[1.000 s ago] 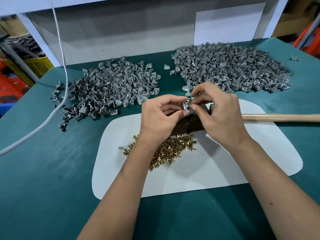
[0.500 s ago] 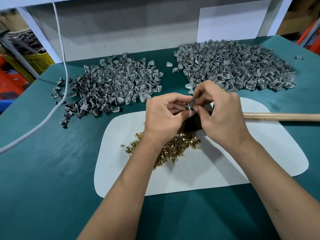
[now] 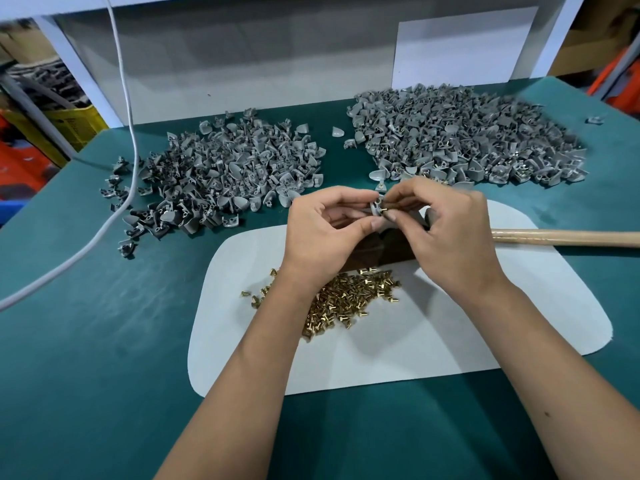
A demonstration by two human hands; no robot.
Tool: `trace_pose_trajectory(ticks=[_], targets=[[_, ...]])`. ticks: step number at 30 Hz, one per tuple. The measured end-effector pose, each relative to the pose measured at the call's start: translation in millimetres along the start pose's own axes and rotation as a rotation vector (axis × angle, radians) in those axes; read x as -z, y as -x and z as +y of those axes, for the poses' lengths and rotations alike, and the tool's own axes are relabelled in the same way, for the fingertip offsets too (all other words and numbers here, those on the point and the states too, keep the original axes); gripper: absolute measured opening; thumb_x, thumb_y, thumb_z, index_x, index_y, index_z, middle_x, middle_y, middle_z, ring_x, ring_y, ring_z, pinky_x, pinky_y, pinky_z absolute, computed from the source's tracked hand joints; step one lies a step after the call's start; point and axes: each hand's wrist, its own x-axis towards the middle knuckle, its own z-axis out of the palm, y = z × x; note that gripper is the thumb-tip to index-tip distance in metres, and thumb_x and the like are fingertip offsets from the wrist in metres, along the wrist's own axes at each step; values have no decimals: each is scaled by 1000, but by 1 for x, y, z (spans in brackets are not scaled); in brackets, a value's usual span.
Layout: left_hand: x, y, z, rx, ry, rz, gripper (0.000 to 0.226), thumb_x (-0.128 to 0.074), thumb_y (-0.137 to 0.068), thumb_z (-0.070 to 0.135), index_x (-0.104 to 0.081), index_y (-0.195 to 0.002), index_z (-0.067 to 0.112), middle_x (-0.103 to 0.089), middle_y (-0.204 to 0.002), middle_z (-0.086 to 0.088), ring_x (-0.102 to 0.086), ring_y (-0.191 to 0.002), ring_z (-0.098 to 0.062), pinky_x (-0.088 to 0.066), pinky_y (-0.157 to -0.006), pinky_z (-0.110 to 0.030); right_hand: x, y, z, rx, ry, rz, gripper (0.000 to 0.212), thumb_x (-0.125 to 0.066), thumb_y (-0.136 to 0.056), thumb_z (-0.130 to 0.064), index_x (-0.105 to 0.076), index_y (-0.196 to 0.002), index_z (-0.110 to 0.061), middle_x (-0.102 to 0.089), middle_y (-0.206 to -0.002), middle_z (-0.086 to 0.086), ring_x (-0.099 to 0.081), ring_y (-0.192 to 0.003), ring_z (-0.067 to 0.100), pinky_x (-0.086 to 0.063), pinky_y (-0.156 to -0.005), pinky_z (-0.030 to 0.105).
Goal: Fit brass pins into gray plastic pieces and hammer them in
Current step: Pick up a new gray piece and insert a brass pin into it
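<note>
My left hand [image 3: 325, 233] pinches a small gray plastic piece [image 3: 374, 206] above the white mat [image 3: 450, 341]. My right hand [image 3: 446, 230] pinches a brass pin [image 3: 383, 212] held against that piece. A heap of loose brass pins [image 3: 346, 299] lies on the mat below my hands. A dark hammer head [image 3: 377, 247] rests on the mat under my hands, and its wooden handle [image 3: 568, 237] runs off to the right. One pile of gray pieces [image 3: 221, 181] lies at the back left, another pile [image 3: 460, 136] at the back right.
A white cable [image 3: 121, 188] crosses the green table [image 3: 86, 358] on the left. A gray back wall [image 3: 242, 57] with a white panel [image 3: 464, 46] closes the far edge. One stray gray piece [image 3: 595, 119] lies at the far right.
Both hands stay together at the mat's far edge. The fingers have shifted slightly, and the brass pin now shows between my right fingertips at the gray piece.
</note>
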Motion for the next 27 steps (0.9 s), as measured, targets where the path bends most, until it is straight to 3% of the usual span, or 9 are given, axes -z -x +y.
trace_pose_trajectory(ticks=[2, 7, 11, 15, 27], targets=[[1, 0, 1, 0, -9, 2, 29, -84, -77, -3, -76, -99, 13, -78, -88, -2, -73, -80, -13, -58, -79, -24, 0, -1, 1, 39, 28, 19, 12, -77, -85, -3, -77, -95, -9, -74, -90, -3, -67, -85, 9, -54, -83, 23], [-1, 1, 4, -7, 9, 26, 22, -80, -84, 4, -76, -106, 8, -78, -96, -11, -76, -89, -24, -61, -88, -38, -1, -1, 1, 42, 56, 8, 5, -71, -90, -4, -73, -94, -6, -67, -90, 0, -59, -85, 13, -46, -81, 20], [-6, 3, 5, -31, -18, 42, 33, -84, -77, -2, -74, -108, 7, -77, -99, -11, -75, -91, -21, -59, -87, -29, -3, -1, -2, -7, 52, 6, 4, -68, -93, -6, -72, -94, -4, -67, -90, 3, -58, -86, 15, -44, -79, 18], [-11, 3, 4, -33, -4, 58, 32, -84, -75, -9, -76, -101, 8, -79, -94, -11, -77, -87, -24, -61, -86, -35, -3, 0, -4, -28, 63, 18, 4, -69, -92, -5, -72, -94, -4, -69, -90, 6, -60, -84, 18, -46, -78, 22], [-16, 5, 4, 37, 0, 99, 26, -82, -73, -15, -76, -93, 0, -78, -88, -11, -75, -78, -13, -61, -80, -24, -8, 4, -12, -134, 49, 84, 5, -71, -86, -3, -75, -88, -6, -73, -83, 3, -66, -77, 18, -52, -76, 29]])
